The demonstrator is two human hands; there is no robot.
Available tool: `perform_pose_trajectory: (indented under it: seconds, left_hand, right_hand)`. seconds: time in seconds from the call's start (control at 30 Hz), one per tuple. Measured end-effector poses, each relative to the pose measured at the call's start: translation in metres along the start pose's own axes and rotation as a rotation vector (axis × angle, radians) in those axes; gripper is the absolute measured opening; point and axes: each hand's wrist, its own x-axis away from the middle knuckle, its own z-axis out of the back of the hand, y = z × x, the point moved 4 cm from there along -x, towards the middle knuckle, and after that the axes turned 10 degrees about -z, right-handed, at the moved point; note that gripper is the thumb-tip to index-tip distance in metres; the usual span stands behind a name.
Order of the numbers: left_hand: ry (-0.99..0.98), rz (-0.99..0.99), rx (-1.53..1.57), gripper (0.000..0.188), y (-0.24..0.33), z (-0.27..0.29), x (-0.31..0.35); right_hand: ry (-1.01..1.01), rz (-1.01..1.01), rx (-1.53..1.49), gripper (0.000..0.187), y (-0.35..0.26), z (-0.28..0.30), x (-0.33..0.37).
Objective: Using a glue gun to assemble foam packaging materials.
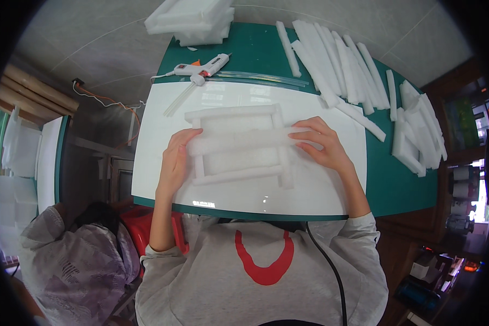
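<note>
View from above a green worktop (402, 185) that fills the middle of the frame, with a glossy white board (320, 187) lying on it. At the centre of the board sits a white foam frame (239, 163), a rectangle of foam bars with two foam panels inside it. Across the middle of that frame lies a long white foam strip (239, 142), running left to right. The left hand (174, 163) comes up from the lower edge and rests at the strip's left end, thumb on top of the foam and fingers (182, 140) curled around the end, closed on it. The right hand (323, 146) is at the strip's right end, its fingers (304, 133) slightly spread and pressed flat on top of the foam, with the strip passing beneath the fingertips. In the upper middle of the frame, just beyond the board, lies a white glue gun (201, 69) with clear glue sticks (266, 79) beside it. A stack of foam sheets (193, 19) sits at the top edge, and many loose foam strips (337, 60) fan out across the upper right. At the lower left another person in a patterned top (70, 261) bends forward.
</note>
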Motion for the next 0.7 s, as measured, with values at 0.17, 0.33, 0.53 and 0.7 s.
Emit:
perform_pose_trajectory:
  seconds: [0.17, 0.33, 0.53, 0.7]
  left_hand:
    - [0.065, 0.087, 0.039, 0.043, -0.007, 0.001, 0.004]
    - [0.071, -0.073, -0.043, 0.033, 0.000, 0.007, -0.007]
    - [-0.110, -0.291, -0.575, 0.044, -0.026, 0.053, -0.083]
    - [-0.430, -0.291, -0.723, 0.058, -0.124, 0.042, -0.152]
  right_hand:
    - [0.037, 0.008, 0.021, 0.023, -0.001, -0.002, 0.000]
    - [0.269, -0.025, -0.170, 0.023, 0.017, 0.009, 0.003]
    - [0.676, -0.273, 0.039, 0.022, 0.045, 0.036, 0.027]
    - [0.701, -0.389, 0.328, 0.020, 0.044, 0.027, 0.049]
